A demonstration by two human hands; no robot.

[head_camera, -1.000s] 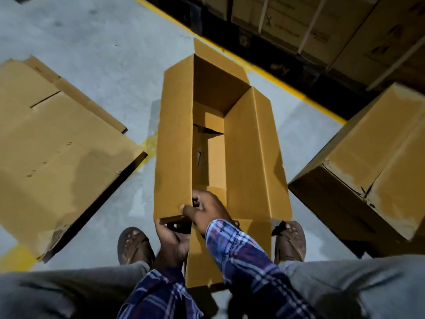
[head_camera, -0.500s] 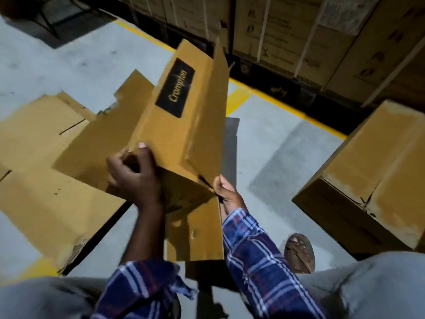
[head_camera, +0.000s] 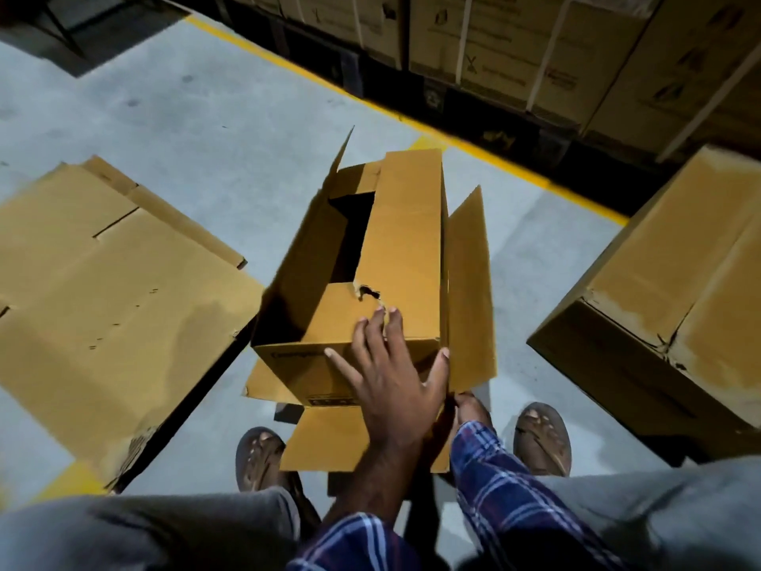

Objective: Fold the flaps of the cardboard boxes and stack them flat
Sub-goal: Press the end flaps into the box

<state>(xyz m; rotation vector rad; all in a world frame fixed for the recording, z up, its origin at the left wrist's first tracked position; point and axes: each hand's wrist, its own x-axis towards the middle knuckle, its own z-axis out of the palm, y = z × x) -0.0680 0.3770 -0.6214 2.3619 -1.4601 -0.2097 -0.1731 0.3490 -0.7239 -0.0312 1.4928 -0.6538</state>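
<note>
An upright brown cardboard box (head_camera: 403, 241) stands on the floor between my feet. One long top flap is folded over its right half, and the left half is open and dark inside. Another flap (head_camera: 469, 290) sticks up along the right side, and bottom flaps splay out toward me. My left hand (head_camera: 391, 372) lies flat with spread fingers on the near end of the folded flap. My right hand (head_camera: 471, 405) sits at the box's near right corner, below the upright flap, mostly hidden by my left hand.
Flattened cardboard (head_camera: 103, 302) lies on the floor to the left. A closed, worn box (head_camera: 679, 302) stands to the right. Strapped cartons (head_camera: 535, 55) are stacked behind a yellow floor line (head_camera: 494, 158). My sandalled feet (head_camera: 543, 438) flank the box.
The box was lifted and tilted leftward half a second ago; now it stands on the floor again. My left hand left its side and lies flat on the top flap.
</note>
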